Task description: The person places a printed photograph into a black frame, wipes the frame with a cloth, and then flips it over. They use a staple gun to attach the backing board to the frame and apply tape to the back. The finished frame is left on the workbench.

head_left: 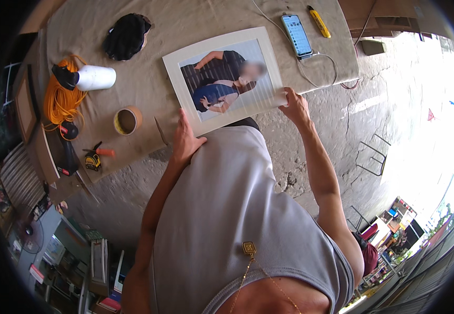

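Observation:
A framed photo (pixel 185 57) with a wide cream border lies on the near part of the cloth-covered table, tilted a little. It shows two people, one in dark clothes and one in blue. My left hand (pixel 186 138) rests with fingers stretched against its near left corner, thumb spread apart. At the near right corner, the curled fingers of my right hand (pixel 296 109) hold the border. A small whitish patch shows at those fingertips; whether it is a cloth or part of the border, I cannot make out.
On the table (pixel 148 99) are a black cloth bundle (pixel 126 36), white bottle (pixel 96 78), orange cord (pixel 62 99), tape roll (pixel 127 120), tape measure (pixel 93 161) and orange-handled tool (pixel 105 152). A phone (pixel 296 35) with a white cable and a yellow cutter (pixel 319 22) lie far right.

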`<state>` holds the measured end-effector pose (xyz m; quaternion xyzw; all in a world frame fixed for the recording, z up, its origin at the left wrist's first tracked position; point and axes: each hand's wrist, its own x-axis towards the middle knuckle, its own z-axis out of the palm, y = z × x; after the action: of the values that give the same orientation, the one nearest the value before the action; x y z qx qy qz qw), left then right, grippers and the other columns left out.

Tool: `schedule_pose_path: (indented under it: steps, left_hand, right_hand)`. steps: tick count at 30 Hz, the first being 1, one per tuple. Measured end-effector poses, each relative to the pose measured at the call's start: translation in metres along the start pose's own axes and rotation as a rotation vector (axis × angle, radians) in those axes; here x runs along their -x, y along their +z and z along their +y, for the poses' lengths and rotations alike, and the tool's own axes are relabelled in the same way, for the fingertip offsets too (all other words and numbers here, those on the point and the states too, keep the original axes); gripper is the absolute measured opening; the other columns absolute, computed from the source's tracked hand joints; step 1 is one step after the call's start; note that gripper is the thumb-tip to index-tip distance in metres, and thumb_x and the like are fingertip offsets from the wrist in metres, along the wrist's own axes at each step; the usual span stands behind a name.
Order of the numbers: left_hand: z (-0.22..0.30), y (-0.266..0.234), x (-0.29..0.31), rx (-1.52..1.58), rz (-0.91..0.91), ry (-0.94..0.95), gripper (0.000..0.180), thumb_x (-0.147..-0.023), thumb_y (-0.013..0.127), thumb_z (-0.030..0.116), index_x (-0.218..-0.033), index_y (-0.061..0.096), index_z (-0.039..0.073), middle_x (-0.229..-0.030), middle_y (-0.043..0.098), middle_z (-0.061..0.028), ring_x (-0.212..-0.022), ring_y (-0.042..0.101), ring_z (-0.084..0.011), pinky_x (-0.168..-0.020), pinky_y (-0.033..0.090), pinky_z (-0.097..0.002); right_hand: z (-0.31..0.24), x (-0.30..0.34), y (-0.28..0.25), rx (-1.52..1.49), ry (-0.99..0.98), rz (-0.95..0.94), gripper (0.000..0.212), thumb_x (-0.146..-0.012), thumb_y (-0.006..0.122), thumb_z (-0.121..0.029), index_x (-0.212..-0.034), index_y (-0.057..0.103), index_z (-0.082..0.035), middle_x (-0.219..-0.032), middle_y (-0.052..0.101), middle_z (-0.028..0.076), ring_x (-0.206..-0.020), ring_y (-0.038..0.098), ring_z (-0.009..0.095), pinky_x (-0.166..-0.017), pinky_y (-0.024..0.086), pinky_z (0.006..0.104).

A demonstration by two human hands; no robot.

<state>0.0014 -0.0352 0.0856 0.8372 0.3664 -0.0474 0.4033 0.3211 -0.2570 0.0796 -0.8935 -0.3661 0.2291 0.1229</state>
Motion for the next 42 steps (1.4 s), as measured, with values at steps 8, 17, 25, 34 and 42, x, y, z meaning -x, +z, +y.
schedule_pose_path:
  steps: [8,17,25,34,42]
  left_hand:
    - [-0.010,0.026,-0.008,-0.041,0.155,-0.050,0.105,-0.062,0.078,0.009,-0.146,0.017,-0.010,-0.131,0.046,-0.0328,-0.113,0.055,-0.0446,-0.095,0.048,-0.0429]
    - [-0.022,0.029,-0.004,-0.085,0.256,-0.003,0.107,-0.057,0.081,0.010,-0.145,0.023,-0.006,-0.127,0.054,-0.0287,-0.112,0.059,-0.0399,-0.094,0.050,-0.0422]
    - [-0.010,0.032,0.001,-0.193,0.284,-0.124,0.104,-0.056,0.082,0.010,-0.145,0.029,-0.001,-0.116,0.061,-0.0234,-0.098,0.064,-0.0363,-0.085,0.053,-0.0405]
    - [0.014,0.018,0.006,-0.012,0.279,-0.189,0.092,-0.057,0.080,0.009,-0.139,0.039,0.003,-0.109,0.062,-0.0207,-0.100,0.061,-0.0369,-0.087,0.051,-0.0425]
    - [-0.024,0.043,-0.001,-0.191,0.380,-0.056,0.098,-0.055,0.083,0.013,-0.141,0.038,0.003,-0.098,0.066,-0.0181,-0.087,0.066,-0.0324,-0.078,0.053,-0.0379]
  right_hand:
    - [0.006,0.000,0.007,0.076,-0.076,0.047,0.057,-0.070,0.080,-0.018,-0.119,0.053,-0.008,-0.095,0.070,0.017,-0.085,0.068,0.036,-0.075,0.055,0.0438]
    - [0.011,-0.004,0.010,0.034,-0.175,0.060,0.056,-0.071,0.076,-0.019,-0.117,0.051,-0.001,-0.095,0.068,0.020,-0.081,0.068,0.038,-0.072,0.054,0.0452]
    - [0.013,-0.008,-0.001,-0.048,-0.199,-0.026,0.066,-0.064,0.081,-0.023,-0.117,0.048,0.000,-0.101,0.067,0.021,-0.090,0.066,0.039,-0.078,0.054,0.0454]
    - [0.018,-0.014,0.001,-0.024,-0.179,-0.085,0.066,-0.066,0.081,-0.026,-0.118,0.048,-0.002,-0.099,0.066,0.022,-0.094,0.065,0.039,-0.080,0.052,0.0463]
    - [0.021,-0.016,0.001,-0.013,-0.210,-0.082,0.067,-0.064,0.083,-0.028,-0.114,0.047,-0.003,-0.091,0.067,0.020,-0.084,0.066,0.040,-0.073,0.053,0.0479]
